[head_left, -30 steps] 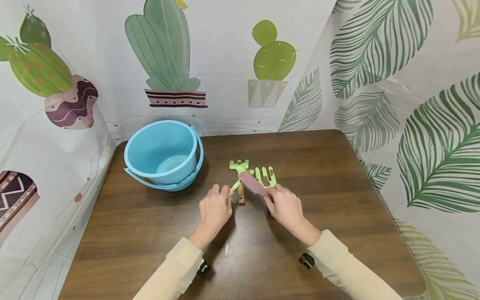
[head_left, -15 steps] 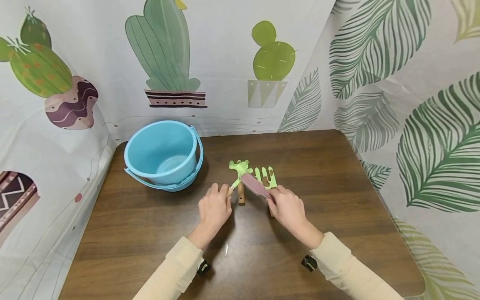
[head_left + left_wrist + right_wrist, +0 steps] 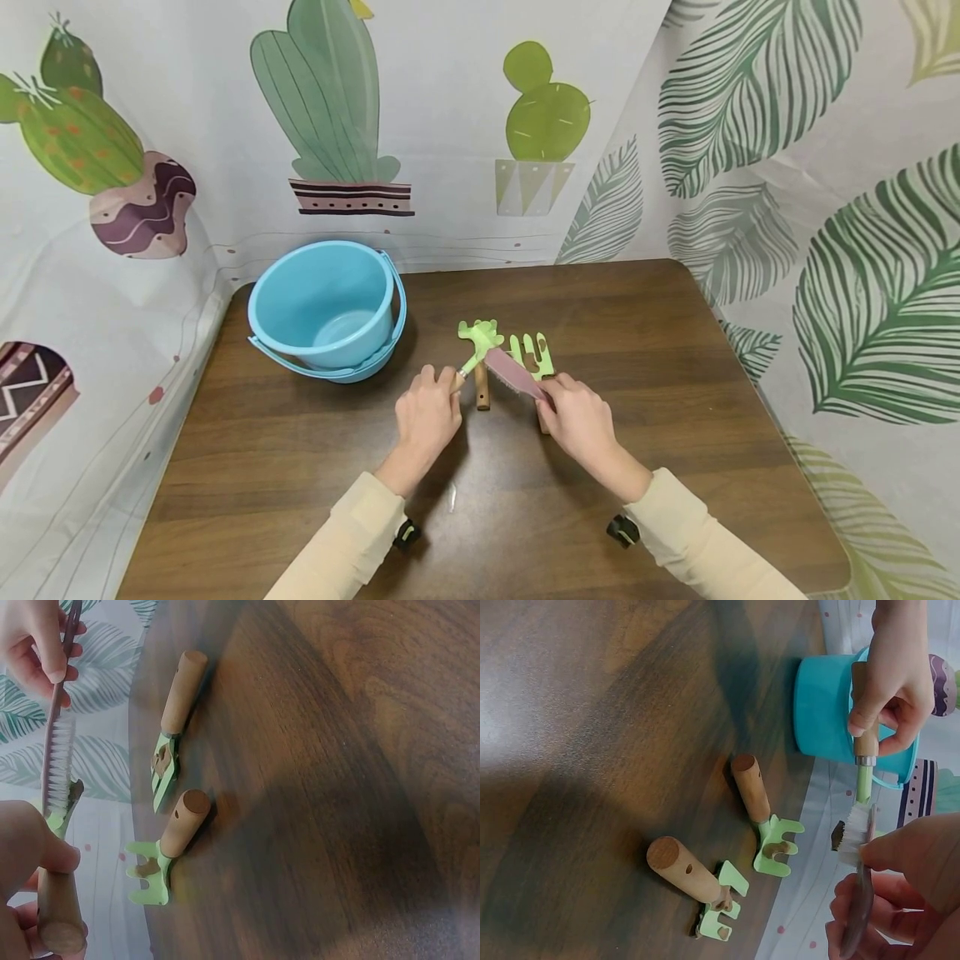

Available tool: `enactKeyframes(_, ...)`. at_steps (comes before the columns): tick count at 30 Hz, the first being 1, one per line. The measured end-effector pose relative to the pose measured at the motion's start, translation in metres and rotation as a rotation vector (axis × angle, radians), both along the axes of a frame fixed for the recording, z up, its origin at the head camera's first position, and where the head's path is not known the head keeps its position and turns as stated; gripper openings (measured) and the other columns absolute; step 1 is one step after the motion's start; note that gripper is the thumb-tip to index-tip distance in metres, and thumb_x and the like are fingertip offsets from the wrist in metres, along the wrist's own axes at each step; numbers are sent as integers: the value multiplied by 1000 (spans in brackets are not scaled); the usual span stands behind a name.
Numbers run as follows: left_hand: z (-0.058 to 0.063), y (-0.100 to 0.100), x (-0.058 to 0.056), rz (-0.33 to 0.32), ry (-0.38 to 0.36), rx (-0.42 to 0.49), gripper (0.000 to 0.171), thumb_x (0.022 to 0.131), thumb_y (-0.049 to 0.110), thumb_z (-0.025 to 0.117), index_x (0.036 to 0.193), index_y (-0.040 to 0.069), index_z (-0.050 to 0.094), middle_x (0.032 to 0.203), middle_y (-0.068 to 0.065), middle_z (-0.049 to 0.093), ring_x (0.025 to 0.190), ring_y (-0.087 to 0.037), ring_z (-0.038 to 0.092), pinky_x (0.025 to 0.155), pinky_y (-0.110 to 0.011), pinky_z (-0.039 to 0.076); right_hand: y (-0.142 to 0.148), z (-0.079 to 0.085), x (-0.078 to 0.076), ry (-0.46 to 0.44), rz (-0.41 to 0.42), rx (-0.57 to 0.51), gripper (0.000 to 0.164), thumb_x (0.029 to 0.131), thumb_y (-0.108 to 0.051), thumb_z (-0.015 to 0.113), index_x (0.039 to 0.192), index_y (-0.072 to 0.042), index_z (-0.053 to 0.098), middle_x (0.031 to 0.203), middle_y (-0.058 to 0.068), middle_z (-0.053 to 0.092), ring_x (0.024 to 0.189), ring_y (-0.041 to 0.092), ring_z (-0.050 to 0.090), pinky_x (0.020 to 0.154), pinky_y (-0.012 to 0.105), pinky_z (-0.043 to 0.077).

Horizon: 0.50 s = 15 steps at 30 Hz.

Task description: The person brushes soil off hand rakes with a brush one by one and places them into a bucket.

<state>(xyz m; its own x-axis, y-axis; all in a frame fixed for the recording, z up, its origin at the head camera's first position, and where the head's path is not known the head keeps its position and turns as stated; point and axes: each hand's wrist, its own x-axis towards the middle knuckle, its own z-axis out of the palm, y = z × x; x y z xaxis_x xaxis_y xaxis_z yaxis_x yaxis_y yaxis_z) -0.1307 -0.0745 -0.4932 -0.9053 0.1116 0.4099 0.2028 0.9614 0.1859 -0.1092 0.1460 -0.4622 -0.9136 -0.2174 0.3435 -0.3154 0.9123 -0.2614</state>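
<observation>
My left hand [image 3: 429, 411] grips the wooden handle [image 3: 60, 907] of a small green garden tool [image 3: 864, 782], whose head is partly hidden behind the brush. A dark brown patch shows on that head in the left wrist view. In my right hand [image 3: 579, 414] is a mauve-backed brush [image 3: 514, 372], pinched between thumb and fingers. Its white bristles [image 3: 853, 834] lie against the green tool. Below the hands, on the table, lie a small green hand rake [image 3: 154, 881] and a green hand fork [image 3: 165, 769], both wooden-handled and brown-stained.
A light blue bucket [image 3: 258, 321] with its handle folded down stands at the table's back left. The brown wooden table [image 3: 637, 333] meets a cactus- and leaf-printed cloth [image 3: 450, 108] at the back. A small clear scrap [image 3: 453, 498] lies near the front.
My right hand has drawn the brush slightly down and to the right along the green tool. The left hand, holding the tool, has barely shifted.
</observation>
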Motion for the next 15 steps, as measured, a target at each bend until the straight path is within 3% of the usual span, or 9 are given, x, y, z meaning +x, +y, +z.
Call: enactKeyframes(15, -1, 0, -1, 0, -18, 9, 26, 69, 19, 74, 90, 14, 60, 72, -5, 48, 58, -24, 52, 39, -34, 36, 2, -5, 1, 64, 25, 1, 20, 75, -15, 72, 95, -12, 70, 81, 0, 63, 64, 20, 59, 47, 37, 47)
